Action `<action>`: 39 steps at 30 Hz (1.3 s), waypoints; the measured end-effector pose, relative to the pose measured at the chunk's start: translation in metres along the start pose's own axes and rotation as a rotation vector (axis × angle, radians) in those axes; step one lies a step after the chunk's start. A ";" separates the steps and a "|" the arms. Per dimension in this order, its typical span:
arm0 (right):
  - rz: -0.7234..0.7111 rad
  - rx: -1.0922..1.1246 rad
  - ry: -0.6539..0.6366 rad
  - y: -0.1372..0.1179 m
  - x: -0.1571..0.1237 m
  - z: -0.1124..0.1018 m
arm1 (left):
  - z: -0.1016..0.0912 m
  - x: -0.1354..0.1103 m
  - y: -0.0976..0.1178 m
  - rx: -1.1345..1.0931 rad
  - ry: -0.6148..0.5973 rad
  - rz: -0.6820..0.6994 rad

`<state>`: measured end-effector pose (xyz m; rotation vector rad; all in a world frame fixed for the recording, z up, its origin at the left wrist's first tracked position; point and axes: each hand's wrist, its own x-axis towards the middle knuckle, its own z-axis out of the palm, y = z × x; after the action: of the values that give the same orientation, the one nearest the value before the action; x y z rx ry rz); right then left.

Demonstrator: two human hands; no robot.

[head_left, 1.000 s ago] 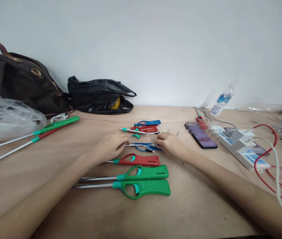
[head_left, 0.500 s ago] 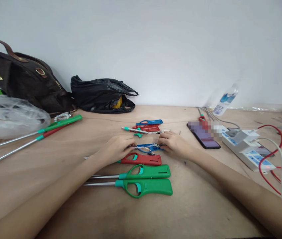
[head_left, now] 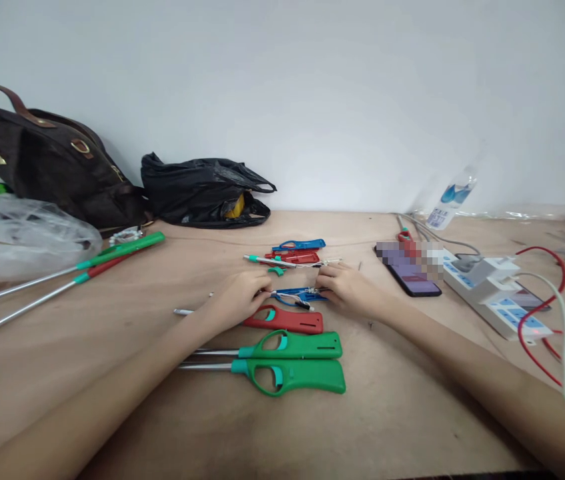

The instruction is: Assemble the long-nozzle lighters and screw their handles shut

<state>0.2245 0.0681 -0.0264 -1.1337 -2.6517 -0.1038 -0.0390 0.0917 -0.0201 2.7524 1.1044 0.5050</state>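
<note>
My left hand point(head_left: 238, 295) and my right hand point(head_left: 346, 288) both pinch a blue lighter half-shell point(head_left: 296, 295) with wires and a metal tube in it, lying flat on the wooden table point(head_left: 392, 407). Left fingers grip its left end, right fingers its right end. Just in front of it lie a red long-nosed lighter point(head_left: 282, 321) and two green ones point(head_left: 290, 345) point(head_left: 287, 376), handles to the right. Behind my hands sit loose blue and red shells point(head_left: 298, 252) and a thin tube with a teal tip point(head_left: 267, 261).
A brown handbag point(head_left: 47, 160) and a black plastic bag point(head_left: 202, 190) stand at the back left by the wall. A clear bag point(head_left: 22, 237) and two long lighters point(head_left: 87, 267) lie at the left. At the right are a phone point(head_left: 412, 275), a power strip point(head_left: 492, 297), red and white cables point(head_left: 557, 333), a bottle point(head_left: 450, 197).
Both hands stay on the blue shell; they have shifted slightly with it. The view has drifted a little, so the table's things sit a bit further right than a second ago.
</note>
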 end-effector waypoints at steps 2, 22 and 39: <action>0.009 0.026 0.010 0.001 0.000 -0.001 | 0.000 0.001 0.002 -0.025 0.005 -0.028; 0.011 0.062 -0.011 0.001 0.004 0.003 | 0.002 0.006 0.001 -0.280 -0.044 -0.297; 0.100 -0.057 0.020 -0.018 0.004 -0.012 | -0.008 0.004 0.025 0.133 -0.104 -0.182</action>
<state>0.2120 0.0564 -0.0133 -1.2744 -2.5843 -0.1715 -0.0231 0.0769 -0.0054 2.7141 1.3915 0.2719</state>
